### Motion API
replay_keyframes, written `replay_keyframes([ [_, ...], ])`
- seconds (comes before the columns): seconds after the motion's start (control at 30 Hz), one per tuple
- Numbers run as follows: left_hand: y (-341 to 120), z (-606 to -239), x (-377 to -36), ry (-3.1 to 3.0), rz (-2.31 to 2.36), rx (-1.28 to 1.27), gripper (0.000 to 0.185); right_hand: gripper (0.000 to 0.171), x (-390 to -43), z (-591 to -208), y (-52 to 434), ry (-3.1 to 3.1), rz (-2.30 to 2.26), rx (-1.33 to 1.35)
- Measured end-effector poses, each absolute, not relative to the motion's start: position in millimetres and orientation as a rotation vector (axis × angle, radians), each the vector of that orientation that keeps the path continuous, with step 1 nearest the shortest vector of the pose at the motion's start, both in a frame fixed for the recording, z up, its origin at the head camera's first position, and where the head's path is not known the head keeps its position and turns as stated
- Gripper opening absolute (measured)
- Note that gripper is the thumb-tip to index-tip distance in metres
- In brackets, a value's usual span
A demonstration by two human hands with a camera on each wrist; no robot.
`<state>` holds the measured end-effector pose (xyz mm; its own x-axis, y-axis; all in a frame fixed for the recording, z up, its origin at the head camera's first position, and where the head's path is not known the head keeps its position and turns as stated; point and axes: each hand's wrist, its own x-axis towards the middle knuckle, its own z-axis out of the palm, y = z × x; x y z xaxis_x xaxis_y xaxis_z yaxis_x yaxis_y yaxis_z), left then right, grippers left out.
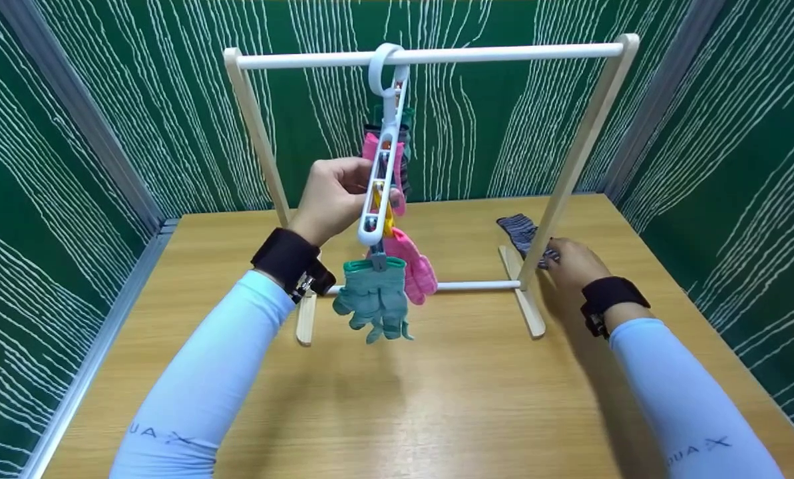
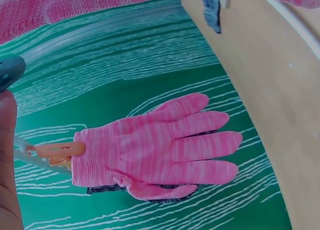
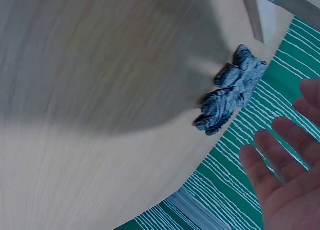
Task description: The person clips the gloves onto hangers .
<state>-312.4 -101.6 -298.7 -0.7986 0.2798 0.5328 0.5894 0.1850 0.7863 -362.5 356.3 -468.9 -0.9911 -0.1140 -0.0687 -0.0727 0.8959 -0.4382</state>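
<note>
A person's left hand (image 1: 333, 199) grips a white clip hanger (image 1: 382, 179) on the rack rail (image 1: 436, 54), pink and green gloves (image 1: 374, 301) already clipped on, while the right hand (image 1: 573, 265), fingers spread, reaches the unhung grey glove (image 1: 522, 233) on the table (image 1: 397, 399).

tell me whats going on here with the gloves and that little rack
A person's left hand holds a white clip hanger hung on the rack's top bar; pink gloves and a green glove are clipped to it. The right hand, open, reaches toward a grey striped glove lying on the wooden table by the rack's right leg.
</note>
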Motion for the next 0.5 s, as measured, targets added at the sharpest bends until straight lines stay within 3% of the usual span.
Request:
replay_keyframes([
  [0.5, -102, -299, -311, -2.194, -1.662, -0.821, 0.03, 0.057, -377, -490, 350, 2.919, -0.472, -0.173],
])
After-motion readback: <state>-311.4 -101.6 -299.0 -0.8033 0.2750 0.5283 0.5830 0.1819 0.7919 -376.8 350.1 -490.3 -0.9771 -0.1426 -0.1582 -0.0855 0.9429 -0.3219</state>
